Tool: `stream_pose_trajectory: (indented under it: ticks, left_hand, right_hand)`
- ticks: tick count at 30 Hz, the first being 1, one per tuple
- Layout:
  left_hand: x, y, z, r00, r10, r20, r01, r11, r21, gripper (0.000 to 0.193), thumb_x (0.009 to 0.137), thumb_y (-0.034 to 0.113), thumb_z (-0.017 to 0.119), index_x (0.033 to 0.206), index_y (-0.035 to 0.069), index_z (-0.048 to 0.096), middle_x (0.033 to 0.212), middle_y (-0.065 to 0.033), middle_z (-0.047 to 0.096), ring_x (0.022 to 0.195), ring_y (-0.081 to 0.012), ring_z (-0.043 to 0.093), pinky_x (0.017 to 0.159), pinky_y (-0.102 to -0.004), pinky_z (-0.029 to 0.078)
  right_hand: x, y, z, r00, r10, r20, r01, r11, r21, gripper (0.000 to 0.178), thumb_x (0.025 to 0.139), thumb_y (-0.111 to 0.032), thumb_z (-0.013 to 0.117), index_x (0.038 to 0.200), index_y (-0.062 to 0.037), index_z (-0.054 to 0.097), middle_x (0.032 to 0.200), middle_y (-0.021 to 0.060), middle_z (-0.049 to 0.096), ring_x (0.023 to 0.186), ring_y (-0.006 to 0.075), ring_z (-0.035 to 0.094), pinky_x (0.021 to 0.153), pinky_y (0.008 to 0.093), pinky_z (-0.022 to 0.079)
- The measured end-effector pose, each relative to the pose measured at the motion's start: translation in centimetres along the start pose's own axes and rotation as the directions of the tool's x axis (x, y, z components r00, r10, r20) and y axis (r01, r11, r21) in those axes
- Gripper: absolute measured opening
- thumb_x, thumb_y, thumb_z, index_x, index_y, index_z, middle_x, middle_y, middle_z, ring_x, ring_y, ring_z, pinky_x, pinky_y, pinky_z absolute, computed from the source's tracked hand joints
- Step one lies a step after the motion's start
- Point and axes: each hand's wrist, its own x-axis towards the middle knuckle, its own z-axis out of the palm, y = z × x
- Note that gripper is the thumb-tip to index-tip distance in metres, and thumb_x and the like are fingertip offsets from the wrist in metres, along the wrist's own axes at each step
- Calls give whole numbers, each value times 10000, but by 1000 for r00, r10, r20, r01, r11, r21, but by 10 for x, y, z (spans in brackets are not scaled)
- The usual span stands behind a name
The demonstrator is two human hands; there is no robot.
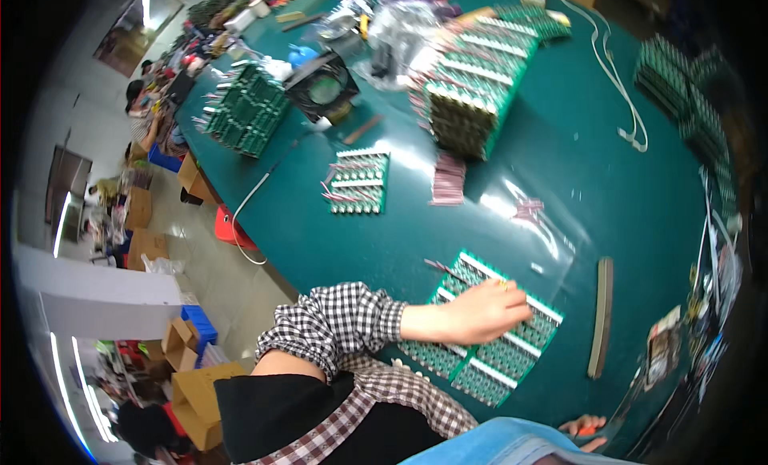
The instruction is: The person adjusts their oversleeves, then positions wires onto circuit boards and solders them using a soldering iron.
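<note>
Green circuit-board panel [500, 356] lies flat on the desk [576, 241], directly in front of the person, set at a slant; presumably placed there so its whole face is within reach. Left hand [484, 311] is over its upper middle, palm down, fingers curled close together; the grip looks nearly closed, but the fingertips are hidden, so cannot tell what, if anything, it has hold of. Dark wires [442, 267] project past the panel's upper-left edge. Right hand [590, 435], low at the desk's near side, has its fingers spread around an orange object [589, 430]; partly cut off, firmness of grip cannot be told. Pinkish wire bundle [448, 179] and loose wires [528, 210] lie beyond the panel, likely laid out for easy picking. Taller board stack [480, 81] stands farther back, probably to leave working room.
</note>
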Motion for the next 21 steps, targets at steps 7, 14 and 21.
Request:
stream_pose_trajectory:
  ticks: [7, 14, 21]
  left_hand:
    - [5, -5, 4, 999, 8, -45, -12, 997, -79, 199, 772, 61, 573, 970, 62, 556, 868, -61, 521, 802, -234, 516, 703, -349, 404]
    - [10, -5, 5, 999, -12, -52, 6, 994, -112, 192, 762, 48, 570, 953, 55, 554, 849, -72, 518, 786, -255, 524, 681, -365, 422]
    - [7, 0, 0, 1000, 3, -30, -6, 996, -91, 176, 781, 119, 599, 952, 96, 564, 856, -35, 532, 776, -222, 527, 666, -348, 417]
  right_hand:
    - [6, -2, 15, 983, -74, -170, 76, 997, 1, 412, 863, -426, 544, 977, -31, 524, 877, 56, 553, 732, 184, 535, 492, 287, 423]
    - [7, -4, 16, 974, -96, -205, 86, 995, -57, 407, 860, -431, 548, 969, -40, 522, 859, 51, 545, 725, 175, 530, 503, 285, 423]
    - [-1, -2, 17, 960, -100, -260, 74, 991, -110, 408, 855, -433, 555, 975, -44, 521, 855, 49, 543, 725, 173, 526, 516, 284, 425]
